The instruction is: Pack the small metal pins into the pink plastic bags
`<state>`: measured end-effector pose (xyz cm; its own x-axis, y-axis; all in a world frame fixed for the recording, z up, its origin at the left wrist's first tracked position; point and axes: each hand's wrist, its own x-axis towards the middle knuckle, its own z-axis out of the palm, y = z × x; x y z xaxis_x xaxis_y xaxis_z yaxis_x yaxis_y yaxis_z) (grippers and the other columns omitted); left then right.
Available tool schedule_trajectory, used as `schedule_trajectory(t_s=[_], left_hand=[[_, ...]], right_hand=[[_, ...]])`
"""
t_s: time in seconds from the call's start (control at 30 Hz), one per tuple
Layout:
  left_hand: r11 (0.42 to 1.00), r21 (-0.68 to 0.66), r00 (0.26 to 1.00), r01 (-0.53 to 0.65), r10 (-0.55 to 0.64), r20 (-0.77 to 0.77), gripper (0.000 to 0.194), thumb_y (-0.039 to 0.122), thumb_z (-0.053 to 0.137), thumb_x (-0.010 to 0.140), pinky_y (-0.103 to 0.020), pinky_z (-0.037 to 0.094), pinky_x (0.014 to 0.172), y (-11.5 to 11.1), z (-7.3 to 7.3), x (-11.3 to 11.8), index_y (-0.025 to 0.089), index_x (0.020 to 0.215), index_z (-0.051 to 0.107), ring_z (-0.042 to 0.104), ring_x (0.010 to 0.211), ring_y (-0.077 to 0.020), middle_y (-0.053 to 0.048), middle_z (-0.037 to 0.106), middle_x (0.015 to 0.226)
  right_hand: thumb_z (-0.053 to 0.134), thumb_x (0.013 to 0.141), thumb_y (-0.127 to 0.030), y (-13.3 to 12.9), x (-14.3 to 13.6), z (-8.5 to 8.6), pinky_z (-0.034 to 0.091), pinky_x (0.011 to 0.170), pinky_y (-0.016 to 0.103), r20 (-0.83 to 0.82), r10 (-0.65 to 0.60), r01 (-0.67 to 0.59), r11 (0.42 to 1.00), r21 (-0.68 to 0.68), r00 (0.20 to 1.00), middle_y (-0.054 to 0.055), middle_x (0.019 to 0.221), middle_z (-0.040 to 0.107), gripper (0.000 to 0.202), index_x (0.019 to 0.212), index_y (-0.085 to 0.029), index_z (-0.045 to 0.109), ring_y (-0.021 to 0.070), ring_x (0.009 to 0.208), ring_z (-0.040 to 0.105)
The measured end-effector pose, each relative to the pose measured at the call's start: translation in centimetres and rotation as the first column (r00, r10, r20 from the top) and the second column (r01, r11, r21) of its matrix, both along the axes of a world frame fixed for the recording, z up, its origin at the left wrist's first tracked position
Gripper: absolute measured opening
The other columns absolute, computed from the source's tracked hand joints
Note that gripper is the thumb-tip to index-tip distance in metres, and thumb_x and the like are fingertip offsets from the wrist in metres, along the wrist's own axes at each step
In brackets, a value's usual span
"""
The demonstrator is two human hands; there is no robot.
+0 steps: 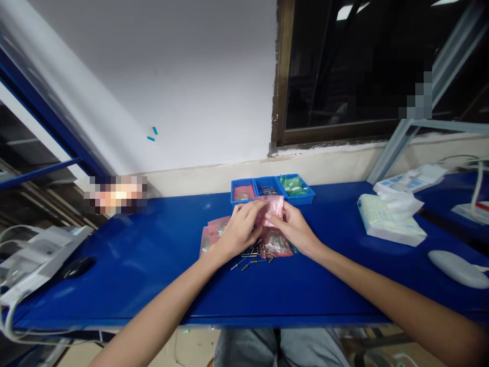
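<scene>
A small pink plastic bag is held up between my two hands, just in front of a blue divided tray. My left hand is closed at the bag's left side, its fingertips partly hidden. On the other side, my right hand pinches the bag between thumb and fingers. Beneath them lies a loose pile of blind rivets, pins pointing various ways. A filled pink bag rests on the table under my right hand. More pink bags lie left of my left hand, partly covered by it.
The blue tray has three compartments: pink bags, rivets and green bags. Right on the blue table are a tissue pack and a white mouse-shaped object. A black mouse and white devices with cables sit left.
</scene>
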<state>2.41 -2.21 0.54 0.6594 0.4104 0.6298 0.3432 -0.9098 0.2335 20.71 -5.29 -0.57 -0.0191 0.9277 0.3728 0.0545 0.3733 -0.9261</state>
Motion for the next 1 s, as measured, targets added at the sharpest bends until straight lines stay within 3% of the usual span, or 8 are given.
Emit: schedule_trajectory(t_s=[0.2,0.3,0.4,0.5,0.67,0.83,0.93,1.0], left_hand=[[0.993,-0.111,0.991,-0.046,0.059,0.119,0.036,0.010,0.041,0.093,-0.039,0.045,0.091,0.2,0.3,-0.2,0.020,0.126,0.052,0.059,0.105,-0.0228,-0.011,0.063,0.119],[0.958,-0.280,0.965,-0.056,0.124,0.232,0.027,0.015,0.043,0.094,-0.036,0.047,0.079,0.2,0.7,0.0,0.019,0.114,0.060,0.060,0.087,-0.0200,-0.007,0.066,0.101],[0.882,-0.471,0.925,0.001,0.178,0.335,0.020,0.023,0.052,0.093,-0.032,0.049,0.073,0.5,0.7,0.2,0.018,0.110,0.062,0.058,0.078,-0.0179,-0.005,0.065,0.092],[0.795,-0.587,0.883,0.153,0.158,0.443,0.032,0.024,0.059,0.088,-0.033,0.051,0.077,1.1,0.7,0.2,0.019,0.119,0.059,0.061,0.086,-0.0190,-0.007,0.066,0.105],[0.715,-0.670,0.932,0.197,0.075,0.354,0.025,0.017,0.059,0.081,-0.042,0.047,0.095,1.7,1.4,-0.4,0.018,0.104,0.069,0.061,0.101,-0.0230,-0.007,0.069,0.107],[0.632,-0.723,0.875,0.279,0.143,0.463,0.037,0.026,0.072,0.080,-0.036,0.052,0.082,1.7,1.2,-0.5,0.021,0.116,0.063,0.064,0.090,-0.0204,-0.007,0.068,0.103],[0.535,-0.772,0.813,0.343,0.243,0.529,0.054,0.028,0.077,0.076,-0.034,0.054,0.072,1.9,0.8,-0.3,0.021,0.124,0.054,0.065,0.077,-0.0181,-0.006,0.068,0.091],[0.482,-0.803,0.832,0.351,0.233,0.503,0.054,0.027,0.079,0.073,-0.033,0.053,0.071,2.0,0.6,-0.1,0.019,0.120,0.055,0.065,0.075,-0.0181,-0.006,0.068,0.088]], right_hand=[[0.068,0.077,-0.063,-1.0,-0.2,1.1,0.053,0.089,0.038,-0.007,0.076,-0.076,0.994,0.085,0.997,0.011,0.115,0.064,0.052,0.105,-0.020,0.063,0.0266,0.113,0.060],[0.071,0.077,-0.060,-1.2,0.0,1.8,0.053,0.089,0.037,0.006,0.097,-0.097,0.987,0.127,0.995,0.010,0.112,0.065,0.047,0.100,-0.021,0.064,0.0252,0.110,0.061],[0.072,0.081,-0.045,-1.1,0.1,1.9,0.054,0.088,0.038,0.015,0.043,-0.044,0.993,0.111,0.999,0.008,0.110,0.065,0.034,0.103,-0.022,0.061,0.0230,0.103,0.064],[0.068,0.085,-0.040,-0.7,0.3,1.5,0.056,0.081,0.038,-0.042,0.016,-0.013,0.997,0.080,0.999,0.006,0.105,0.064,0.040,0.117,-0.025,0.050,0.0212,0.094,0.066],[0.071,0.081,-0.035,0.2,1.3,1.4,0.056,0.080,0.037,-0.003,-0.021,0.022,0.997,0.077,1.000,0.002,0.092,0.062,0.050,0.124,-0.026,0.047,0.0191,0.086,0.066],[0.068,0.082,-0.033,0.2,1.5,1.9,0.056,0.084,0.039,0.080,0.175,-0.174,0.985,-0.017,0.981,0.005,0.106,0.067,0.031,0.110,-0.022,0.058,0.0207,0.095,0.067],[0.071,0.078,-0.033,0.1,1.2,1.7,0.057,0.078,0.036,0.003,0.090,-0.090,0.994,-0.062,0.996,0.004,0.097,0.068,0.028,0.098,-0.020,0.056,0.0194,0.087,0.067],[0.073,0.076,-0.034,0.1,1.1,1.4,0.057,0.071,0.033,-0.066,0.005,-0.010,0.996,-0.086,0.998,0.002,0.086,0.066,0.030,0.093,-0.020,0.053,0.0173,0.078,0.066]])
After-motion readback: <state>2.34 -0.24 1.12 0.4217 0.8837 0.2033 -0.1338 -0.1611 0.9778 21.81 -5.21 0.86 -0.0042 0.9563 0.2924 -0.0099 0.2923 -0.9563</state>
